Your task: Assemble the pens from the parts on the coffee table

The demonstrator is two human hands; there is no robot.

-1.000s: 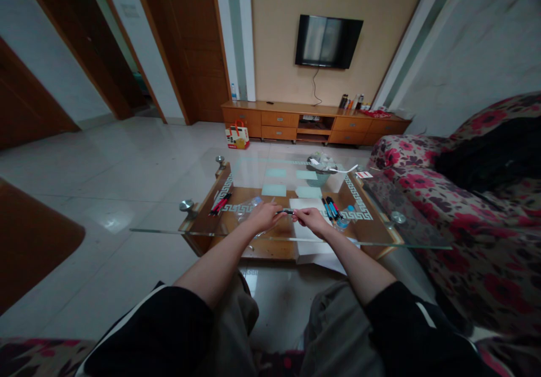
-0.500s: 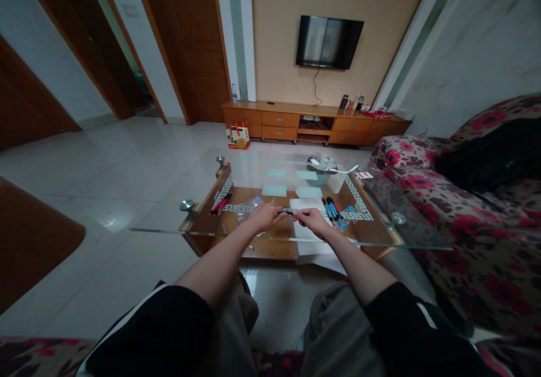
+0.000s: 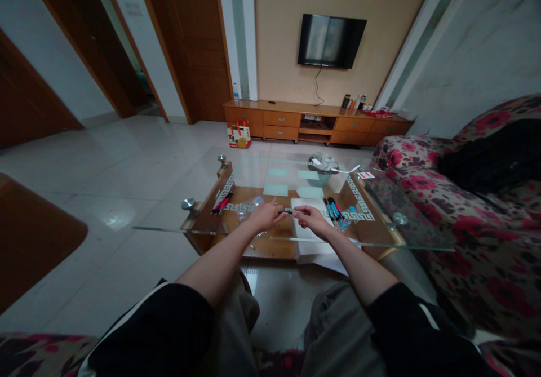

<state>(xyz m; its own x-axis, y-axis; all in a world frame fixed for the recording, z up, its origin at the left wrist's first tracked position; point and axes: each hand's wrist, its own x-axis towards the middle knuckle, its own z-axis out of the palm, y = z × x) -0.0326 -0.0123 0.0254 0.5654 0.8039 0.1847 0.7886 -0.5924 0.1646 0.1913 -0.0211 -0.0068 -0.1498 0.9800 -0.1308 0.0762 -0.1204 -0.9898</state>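
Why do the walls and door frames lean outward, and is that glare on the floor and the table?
Head view: the wide lens bends straight lines near the edges. Dim room light; pale reflections sit on the tiled floor and the glass tabletop. The pen between the left hand and the right hand is small and soft; the TV shows a faint sheen.

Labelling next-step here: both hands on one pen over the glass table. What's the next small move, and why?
Probably a short pull apart along the pen's axis. The left hand and right hand each pinch one end of the dark pen, held level just above the table, with only a short stretch showing between them. Whether a cap is coming off or going on is too small to tell.
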